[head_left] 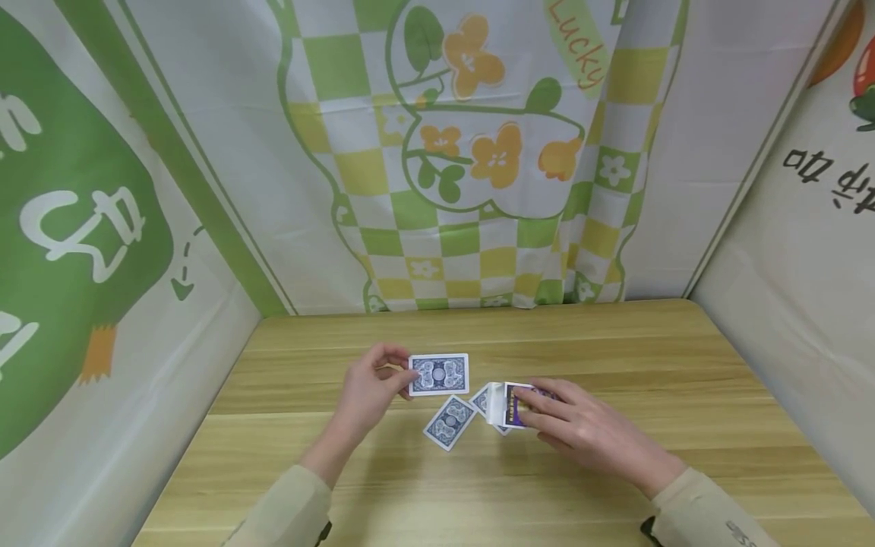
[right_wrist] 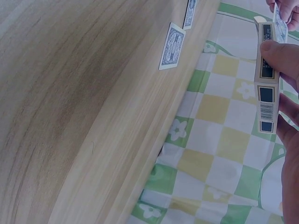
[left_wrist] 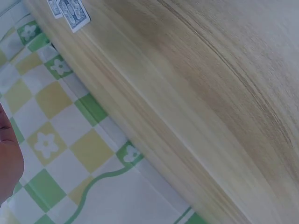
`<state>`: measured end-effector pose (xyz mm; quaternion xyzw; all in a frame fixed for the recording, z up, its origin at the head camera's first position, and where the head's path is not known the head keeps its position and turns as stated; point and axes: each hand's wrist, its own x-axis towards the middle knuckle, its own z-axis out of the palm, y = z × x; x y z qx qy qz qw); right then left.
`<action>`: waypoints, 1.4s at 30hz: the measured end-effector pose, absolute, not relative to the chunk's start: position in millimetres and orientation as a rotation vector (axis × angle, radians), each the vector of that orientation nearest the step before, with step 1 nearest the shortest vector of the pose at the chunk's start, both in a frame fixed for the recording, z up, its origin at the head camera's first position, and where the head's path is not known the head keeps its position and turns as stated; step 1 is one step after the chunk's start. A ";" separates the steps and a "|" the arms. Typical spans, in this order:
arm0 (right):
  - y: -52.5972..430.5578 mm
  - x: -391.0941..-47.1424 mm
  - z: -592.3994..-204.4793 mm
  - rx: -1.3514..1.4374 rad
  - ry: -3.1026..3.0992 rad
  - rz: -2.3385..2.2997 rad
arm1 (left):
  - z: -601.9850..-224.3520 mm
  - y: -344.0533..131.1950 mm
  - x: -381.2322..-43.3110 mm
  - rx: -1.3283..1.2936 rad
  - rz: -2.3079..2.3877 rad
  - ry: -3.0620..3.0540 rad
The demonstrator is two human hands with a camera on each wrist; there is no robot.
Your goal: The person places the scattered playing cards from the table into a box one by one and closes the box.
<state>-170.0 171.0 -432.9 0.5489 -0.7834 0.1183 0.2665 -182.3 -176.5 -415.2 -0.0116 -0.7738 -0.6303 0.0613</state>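
My left hand pinches a blue-backed playing card by its left short edge, thumb on top; whether more cards lie under it I cannot tell. My right hand grips a dark card box with purple and gold print, its white flap pointing left toward the card. The box's narrow side with a barcode shows in the right wrist view, the thumb pressed on it. Below the hands, a face-down card lies slanted on the table. Another face-down card is partly hidden by the box.
The wooden table reaches back to a white curtain with green and yellow checks. Printed cloth walls stand on both sides. In the left wrist view, loose cards appear at the top left.
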 end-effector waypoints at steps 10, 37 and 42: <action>169.9 -171.9 -433.0 1.492 -2.081 0.331 | -410.2 -163.9 -173.2 -0.127 -1.917 -2.334; 169.1 -172.9 -429.6 1.475 -2.108 0.349 | -420.2 -143.7 -162.5 -0.248 -1.931 -2.377; 168.3 -173.1 -426.8 1.466 -2.082 0.361 | -419.6 -142.6 -160.4 -0.258 -1.931 -2.406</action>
